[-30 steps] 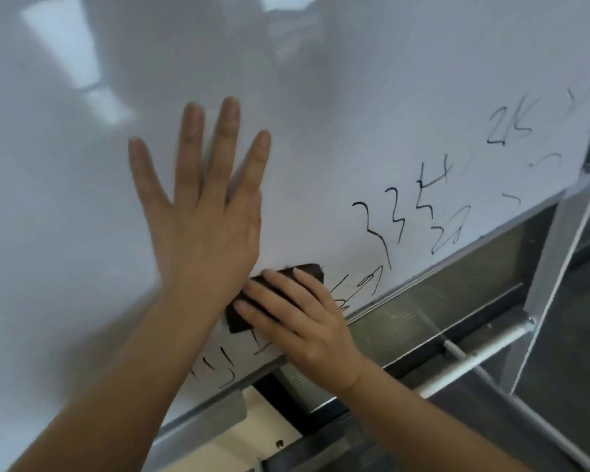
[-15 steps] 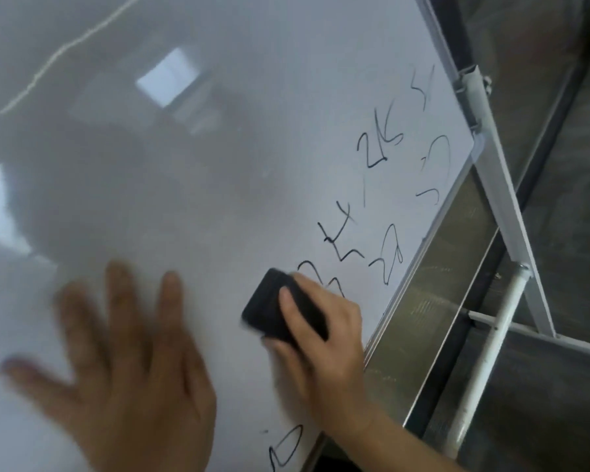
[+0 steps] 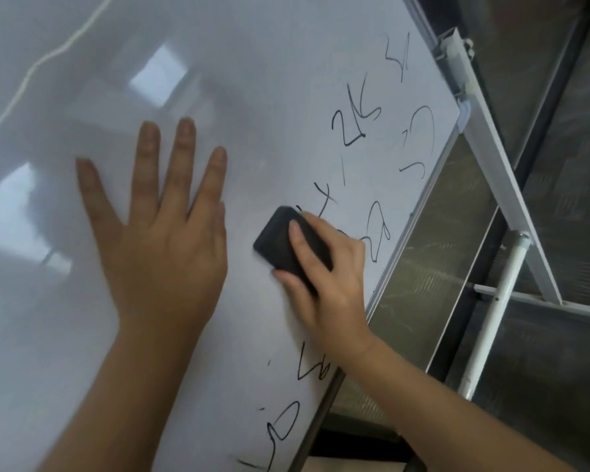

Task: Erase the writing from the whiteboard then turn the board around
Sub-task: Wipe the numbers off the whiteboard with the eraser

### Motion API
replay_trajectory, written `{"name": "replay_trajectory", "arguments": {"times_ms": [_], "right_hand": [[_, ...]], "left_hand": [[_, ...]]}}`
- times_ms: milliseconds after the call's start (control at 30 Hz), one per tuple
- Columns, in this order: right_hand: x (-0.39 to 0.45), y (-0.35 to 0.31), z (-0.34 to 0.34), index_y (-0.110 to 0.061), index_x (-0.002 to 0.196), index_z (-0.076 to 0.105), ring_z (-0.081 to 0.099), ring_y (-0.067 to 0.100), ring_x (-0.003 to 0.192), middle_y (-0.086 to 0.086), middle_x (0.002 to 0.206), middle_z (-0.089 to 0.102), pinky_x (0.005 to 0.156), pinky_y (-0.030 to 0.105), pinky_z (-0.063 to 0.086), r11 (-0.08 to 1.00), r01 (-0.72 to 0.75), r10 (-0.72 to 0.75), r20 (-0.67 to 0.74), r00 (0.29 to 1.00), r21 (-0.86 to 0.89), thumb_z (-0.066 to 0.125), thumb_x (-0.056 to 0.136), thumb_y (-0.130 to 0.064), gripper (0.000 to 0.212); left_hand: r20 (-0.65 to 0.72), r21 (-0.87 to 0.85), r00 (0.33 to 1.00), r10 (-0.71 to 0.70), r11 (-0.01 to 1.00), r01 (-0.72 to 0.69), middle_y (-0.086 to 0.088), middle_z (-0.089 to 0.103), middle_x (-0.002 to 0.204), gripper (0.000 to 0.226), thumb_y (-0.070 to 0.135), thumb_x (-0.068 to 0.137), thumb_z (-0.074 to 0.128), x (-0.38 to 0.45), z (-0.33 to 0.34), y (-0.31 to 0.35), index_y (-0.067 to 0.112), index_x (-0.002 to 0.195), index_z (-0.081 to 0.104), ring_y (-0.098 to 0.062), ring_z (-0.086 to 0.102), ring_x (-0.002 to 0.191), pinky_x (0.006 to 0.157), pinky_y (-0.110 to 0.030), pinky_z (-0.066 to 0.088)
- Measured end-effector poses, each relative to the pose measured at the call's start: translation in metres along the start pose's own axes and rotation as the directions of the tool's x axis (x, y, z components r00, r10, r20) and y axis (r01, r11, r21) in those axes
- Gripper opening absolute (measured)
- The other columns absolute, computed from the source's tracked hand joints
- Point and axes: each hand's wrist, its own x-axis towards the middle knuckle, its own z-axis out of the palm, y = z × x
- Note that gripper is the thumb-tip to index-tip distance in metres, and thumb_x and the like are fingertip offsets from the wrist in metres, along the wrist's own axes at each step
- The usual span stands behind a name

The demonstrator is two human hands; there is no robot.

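The whiteboard (image 3: 252, 80) fills most of the head view, tilted, its glossy surface showing window reflections. Black marker writing (image 3: 355, 127) runs along its lower right edge, with more scribbles (image 3: 314, 369) below my wrist. My right hand (image 3: 327, 284) grips a black eraser (image 3: 280, 240) and presses it on the board just left of the writing. My left hand (image 3: 164, 243) lies flat on the board, fingers straight and spread, a little to the left of the eraser.
The board's metal frame edge (image 3: 419, 212) runs diagonally down the right. A white stand leg (image 3: 501, 199) and a white crossbar tube (image 3: 494, 315) lie beyond it, over a dark floor (image 3: 559, 386).
The view has swung so the board's edge now runs steeply. My right hand moved the eraser up along the writing, wiping some away. My left hand shifted and now lies flat and still.
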Motion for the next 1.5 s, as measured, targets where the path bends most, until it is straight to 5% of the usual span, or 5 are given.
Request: {"name": "replay_trajectory", "arguments": {"times_ms": [267,533,833,1100,1500], "right_hand": [[-0.025,-0.02,0.002,-0.013,0.135,0.046,0.049,0.033,0.108,0.017,0.135,0.049,0.1,0.031,0.036,0.997,-0.06,0.061,-0.02,0.998,0.038,0.061,0.093,-0.025,0.045],[-0.075,-0.041,0.002,-0.014,0.13,0.051,0.05,0.024,0.105,0.006,0.137,0.046,0.091,0.036,0.043,0.964,0.246,-0.261,0.18,0.948,0.101,0.054,0.099,-0.031,0.035],[-0.034,-0.016,0.003,-0.014,0.134,0.045,0.043,0.026,0.112,0.008,0.137,0.041,0.099,0.033,0.039,0.998,-0.063,0.063,-0.025,0.998,-0.003,0.061,0.092,-0.023,0.046],[-0.077,-0.028,-0.003,-0.016,0.13,0.05,0.049,0.025,0.109,0.008,0.137,0.045,0.098,0.034,0.041,0.945,0.325,-0.324,0.198,0.925,0.028,0.059,0.095,-0.02,0.036],[-0.042,-0.025,-0.004,-0.022,0.133,0.046,0.044,0.031,0.111,0.01,0.138,0.04,0.1,0.036,0.038,0.999,-0.051,0.051,0.018,0.999,-0.016,0.058,0.093,-0.019,0.042]], "left_hand": [[-0.002,-0.001,1.0,-0.023,1.0,0.023,-0.014,0.029,0.158,0.044,0.018,0.106,0.038,-0.002,-0.002,0.003,0.014,0.15,0.041,-0.037,0.024,0.147,0.109,-0.072,0.015],[-0.007,0.015,0.999,-0.034,0.999,0.034,-0.012,0.032,0.158,0.041,0.02,0.108,0.034,0.002,-0.002,0.005,0.015,0.147,0.044,-0.036,0.026,0.146,0.11,-0.072,0.017],[0.093,0.028,0.994,-0.061,0.998,0.058,-0.011,0.019,0.163,0.048,0.024,0.109,0.016,0.002,-0.009,0.008,0.016,0.153,0.031,-0.034,0.012,0.15,0.113,-0.07,0.007],[0.133,0.001,0.99,-0.053,0.999,0.053,-0.011,0.013,0.164,0.048,0.026,0.108,0.021,0.002,-0.014,0.008,0.016,0.156,0.024,-0.034,0.006,0.151,0.112,-0.067,-0.001],[0.136,0.019,0.99,-0.033,0.999,0.031,-0.013,0.011,0.164,0.051,0.022,0.105,0.027,0.004,-0.021,0.013,0.014,0.155,0.024,-0.036,0.005,0.151,0.111,-0.069,-0.001]]}}
